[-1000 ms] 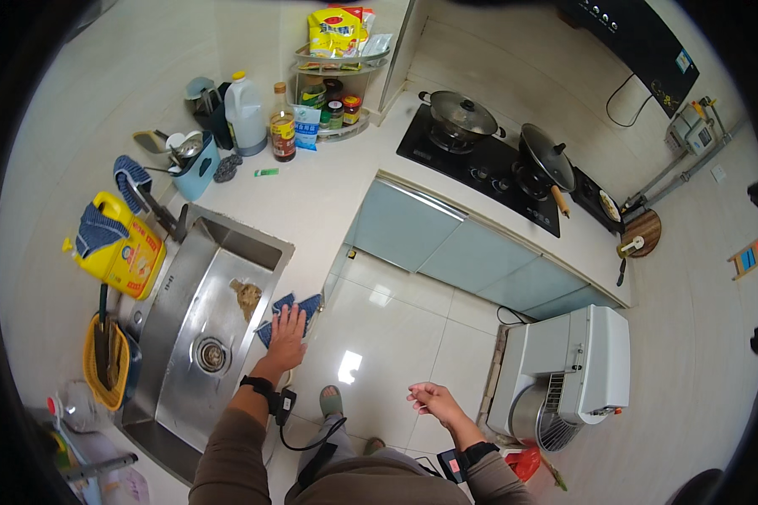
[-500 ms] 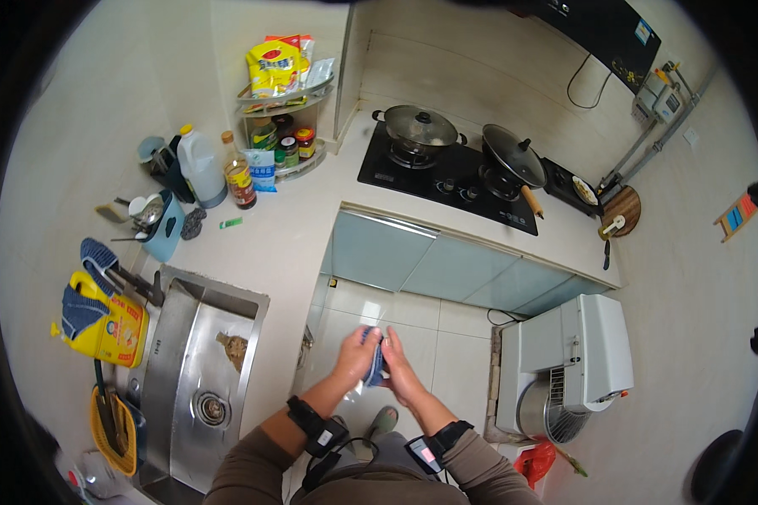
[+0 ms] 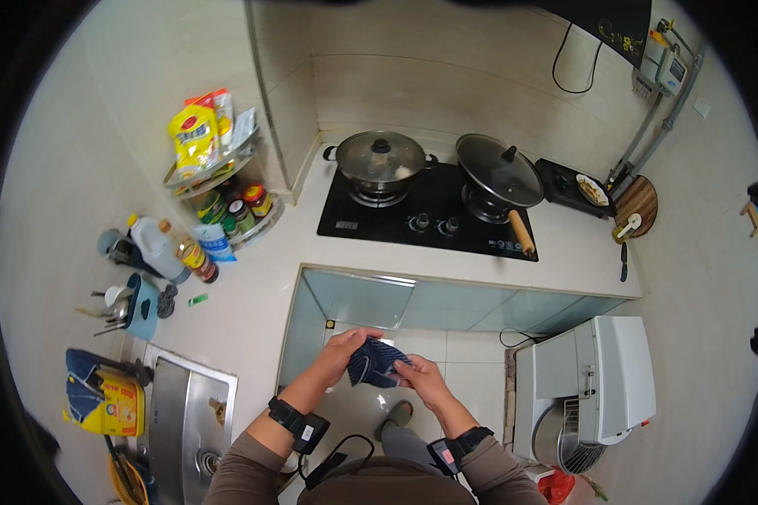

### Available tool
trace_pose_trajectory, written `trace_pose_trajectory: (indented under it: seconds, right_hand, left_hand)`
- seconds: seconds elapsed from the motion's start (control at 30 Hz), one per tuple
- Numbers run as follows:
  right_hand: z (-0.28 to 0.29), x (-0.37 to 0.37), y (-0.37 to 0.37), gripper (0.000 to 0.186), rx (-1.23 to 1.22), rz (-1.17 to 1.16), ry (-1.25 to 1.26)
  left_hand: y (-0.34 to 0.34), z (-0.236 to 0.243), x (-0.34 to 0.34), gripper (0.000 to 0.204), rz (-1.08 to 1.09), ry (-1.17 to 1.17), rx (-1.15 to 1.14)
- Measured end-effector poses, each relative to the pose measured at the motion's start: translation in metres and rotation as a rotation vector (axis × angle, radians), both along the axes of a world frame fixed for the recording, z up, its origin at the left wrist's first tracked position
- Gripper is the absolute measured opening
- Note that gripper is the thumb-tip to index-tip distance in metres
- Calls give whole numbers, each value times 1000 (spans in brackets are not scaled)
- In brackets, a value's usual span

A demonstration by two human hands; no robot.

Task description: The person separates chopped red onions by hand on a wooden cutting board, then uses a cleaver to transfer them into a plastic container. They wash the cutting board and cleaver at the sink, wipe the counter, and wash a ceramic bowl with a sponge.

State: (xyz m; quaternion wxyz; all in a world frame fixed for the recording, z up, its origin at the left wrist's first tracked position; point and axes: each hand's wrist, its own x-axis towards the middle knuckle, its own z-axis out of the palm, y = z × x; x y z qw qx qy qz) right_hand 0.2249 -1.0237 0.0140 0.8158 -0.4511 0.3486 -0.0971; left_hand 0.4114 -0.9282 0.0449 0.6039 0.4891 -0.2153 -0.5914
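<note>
Between my two hands a dark blue striped cloth [image 3: 374, 362] is stretched out above the tiled floor. My left hand [image 3: 344, 349] is closed on its upper left edge. My right hand [image 3: 424, 378] pinches the cloth's right side between thumb and fingers. Another blue cloth [image 3: 82, 383] is draped over a yellow jug [image 3: 123, 406] beside the steel sink [image 3: 167, 412] at the left. On the black gas hob [image 3: 379, 225] ahead stand a lidded pot [image 3: 381, 160] and a lidded wok [image 3: 499, 171] with a wooden handle.
A corner rack [image 3: 227, 160] carries jars and packets, with bottles and a blue utensil holder [image 3: 141, 307] near it. A white machine with a steel bowl [image 3: 577, 396] stands on the floor at the right. Glass cabinet doors [image 3: 455, 307] run below the hob.
The cloth was bunched between my hands; now they are farther apart and it is spread open. My view has turned toward the hob, so the sink sits lower.
</note>
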Motion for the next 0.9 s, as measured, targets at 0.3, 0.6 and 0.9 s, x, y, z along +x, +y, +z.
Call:
trace_pose_trajectory:
  seconds: [0.3, 0.6, 0.9]
  right_hand:
    - [25, -34, -135, 14, -60, -379, -52]
    - [68, -6, -158, 28, -209, -613, -134]
    - [65, 52, -125, 21, 210, -286, -287]
  left_hand:
    - [-140, -4, 0, 31, -228, -539, 88]
    - [-208, -47, -21, 25, -226, -711, -449]
    - [-188, -36, -15, 28, -366, 1033, -12]
